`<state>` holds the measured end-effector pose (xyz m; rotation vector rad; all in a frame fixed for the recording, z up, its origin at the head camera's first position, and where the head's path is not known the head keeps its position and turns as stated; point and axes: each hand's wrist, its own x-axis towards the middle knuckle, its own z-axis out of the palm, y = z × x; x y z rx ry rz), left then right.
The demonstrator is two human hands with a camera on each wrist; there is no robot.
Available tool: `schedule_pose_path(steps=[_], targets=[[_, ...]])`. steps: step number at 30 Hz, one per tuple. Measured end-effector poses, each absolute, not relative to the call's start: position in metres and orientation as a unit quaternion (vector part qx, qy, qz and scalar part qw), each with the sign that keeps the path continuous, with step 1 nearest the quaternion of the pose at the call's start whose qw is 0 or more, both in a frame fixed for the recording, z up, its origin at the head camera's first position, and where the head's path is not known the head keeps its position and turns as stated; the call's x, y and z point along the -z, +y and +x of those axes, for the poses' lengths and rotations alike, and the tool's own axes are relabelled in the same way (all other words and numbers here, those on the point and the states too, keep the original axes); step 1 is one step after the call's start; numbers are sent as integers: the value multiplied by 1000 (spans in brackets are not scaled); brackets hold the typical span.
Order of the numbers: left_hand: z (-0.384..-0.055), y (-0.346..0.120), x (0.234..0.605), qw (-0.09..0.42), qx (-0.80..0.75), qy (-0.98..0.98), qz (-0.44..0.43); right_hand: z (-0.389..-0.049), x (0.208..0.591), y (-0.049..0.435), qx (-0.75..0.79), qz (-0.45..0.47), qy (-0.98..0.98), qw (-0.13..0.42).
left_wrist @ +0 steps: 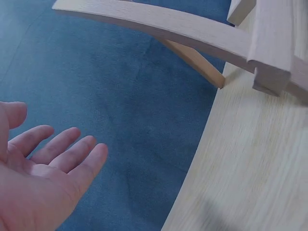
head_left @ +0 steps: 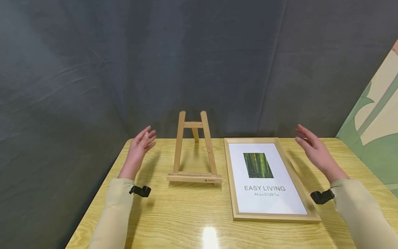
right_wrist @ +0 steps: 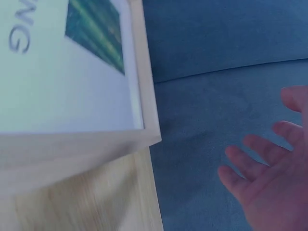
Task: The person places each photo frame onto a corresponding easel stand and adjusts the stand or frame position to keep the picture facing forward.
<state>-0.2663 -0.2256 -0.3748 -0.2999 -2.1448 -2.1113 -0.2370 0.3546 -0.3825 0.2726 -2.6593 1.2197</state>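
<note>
A small wooden easel (head_left: pixel 194 177) stands upright on the table, left of a picture frame lying flat. The picture frame (head_left: pixel 264 204) has a light wood border and a white insert with a green bamboo picture and the words EASY LIVING. My left hand (head_left: pixel 138 148) hovers left of the easel, fingers loosely bent and holding nothing; its palm shows in the left wrist view beside the easel's leg (left_wrist: pixel 159 21). To the right of the picture frame my right hand (head_left: pixel 318 154) is raised over the table, empty, with relaxed fingers. Neither hand touches anything.
The wood-grain table (head_left: pixel 174 214) ends at the back against a dark grey-blue curtain (head_left: pixel 199 62). At the right is a panel (head_left: pixel 373 138) with painted green leaves. Dark wrist cameras (head_left: pixel 141 191) are strapped over both sleeves.
</note>
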Motion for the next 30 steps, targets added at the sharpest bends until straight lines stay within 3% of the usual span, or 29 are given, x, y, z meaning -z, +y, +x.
schedule_pose_path(steps=[9, 23, 30], targets=[[-254, -225, 371, 50, 719, -687, -93, -235, 380, 357, -504, 107, -854, 74], [-231, -176, 354, -10, 749, -646, -147, -230, 378, 352, -646, 100, -757, 3], [-223, -161, 349, 24, 749, -652, -115, -227, 380, 351, -681, 117, -723, 2]])
